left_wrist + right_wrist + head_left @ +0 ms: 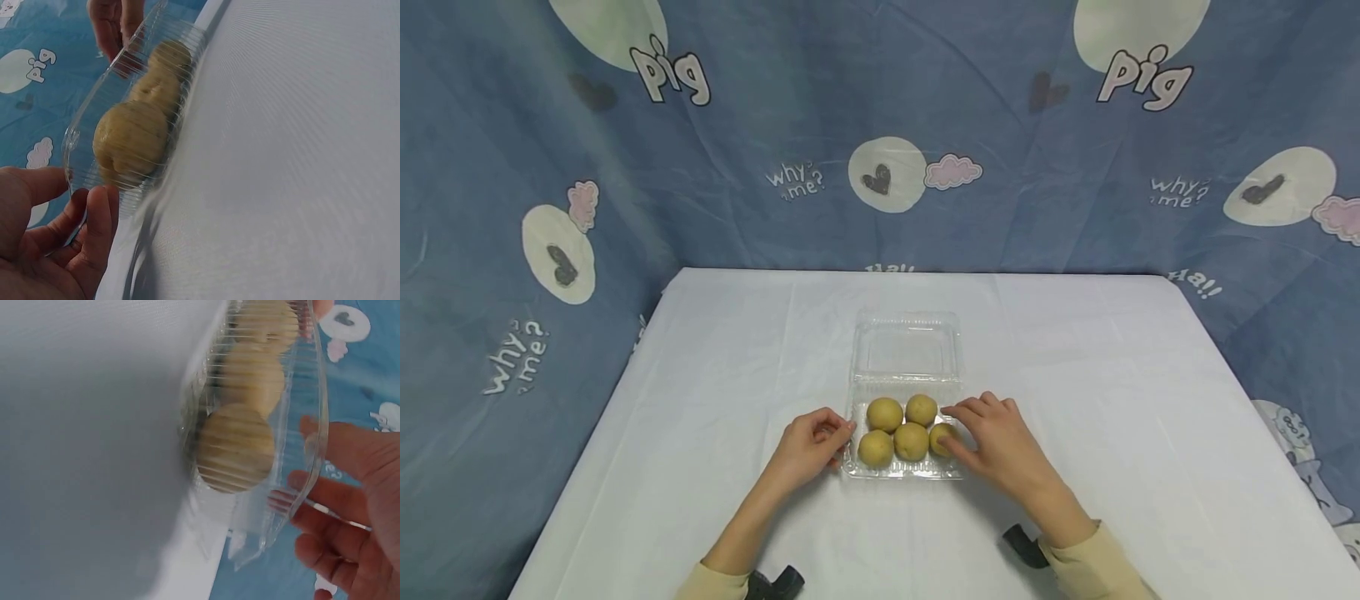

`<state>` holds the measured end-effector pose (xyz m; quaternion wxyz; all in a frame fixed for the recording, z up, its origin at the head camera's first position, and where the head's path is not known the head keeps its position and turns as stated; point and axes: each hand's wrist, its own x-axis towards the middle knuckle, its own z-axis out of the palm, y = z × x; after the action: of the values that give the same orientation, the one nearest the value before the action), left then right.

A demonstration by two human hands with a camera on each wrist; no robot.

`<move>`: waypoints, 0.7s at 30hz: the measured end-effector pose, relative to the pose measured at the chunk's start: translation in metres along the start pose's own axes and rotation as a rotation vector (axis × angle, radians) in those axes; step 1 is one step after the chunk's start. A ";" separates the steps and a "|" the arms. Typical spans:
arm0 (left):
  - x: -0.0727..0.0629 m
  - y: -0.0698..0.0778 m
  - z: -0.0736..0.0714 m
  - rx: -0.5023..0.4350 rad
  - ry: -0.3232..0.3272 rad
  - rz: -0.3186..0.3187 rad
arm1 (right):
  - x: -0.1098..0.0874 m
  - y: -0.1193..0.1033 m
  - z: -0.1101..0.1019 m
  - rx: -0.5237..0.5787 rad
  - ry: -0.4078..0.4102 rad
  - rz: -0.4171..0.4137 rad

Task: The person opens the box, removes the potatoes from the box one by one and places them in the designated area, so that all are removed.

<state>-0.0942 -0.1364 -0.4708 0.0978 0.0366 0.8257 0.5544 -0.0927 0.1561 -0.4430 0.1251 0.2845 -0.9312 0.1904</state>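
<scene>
A clear plastic clamshell box (pixel 906 477) lies with its lid (pixel 906 346) folded back, away from me. Inside sit several round, yellow-brown balls (pixel 912 442) in two rows, smooth in the head view and slightly lumpy in the left wrist view (pixel 131 144). My left hand (pixel 811 446) pinches the box's left rim between thumb and fingers. Over the right end is my right hand (pixel 1000 437), thumb and fingers spread apart. Its thumb overlaps the front right ball (pixel 942 439); in the right wrist view its fingertips reach past the rim (pixel 324 425), apart from the nearest ball (pixel 234 449).
A white cloth (pixel 737 358) covers the table, whose far edge meets a blue printed curtain (pixel 737 217). Black wrist straps with cameras (pixel 1026 546) sit below both hands, near beige sleeves (pixel 1093 562).
</scene>
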 end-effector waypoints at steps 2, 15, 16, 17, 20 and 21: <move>0.000 0.000 0.000 -0.006 -0.003 -0.005 | 0.001 -0.001 0.001 -0.026 -0.016 -0.002; -0.008 0.021 -0.003 -0.029 -0.026 0.004 | 0.005 -0.009 0.002 -0.090 -0.139 0.060; -0.010 0.028 -0.004 -0.031 -0.027 0.005 | 0.006 -0.009 0.002 -0.094 -0.150 0.062; -0.013 0.034 -0.005 -0.027 -0.029 0.006 | 0.006 -0.009 0.002 -0.103 -0.162 0.064; -0.016 0.042 -0.007 -0.025 -0.034 0.008 | 0.008 -0.010 0.001 -0.129 -0.193 0.070; -0.016 0.042 -0.006 -0.026 -0.035 0.006 | 0.008 -0.011 0.001 -0.134 -0.199 0.072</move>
<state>-0.0822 -0.1290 -0.4282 0.1109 0.0474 0.8165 0.5646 -0.0934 0.1434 -0.4384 0.0437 0.2596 -0.9592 0.1028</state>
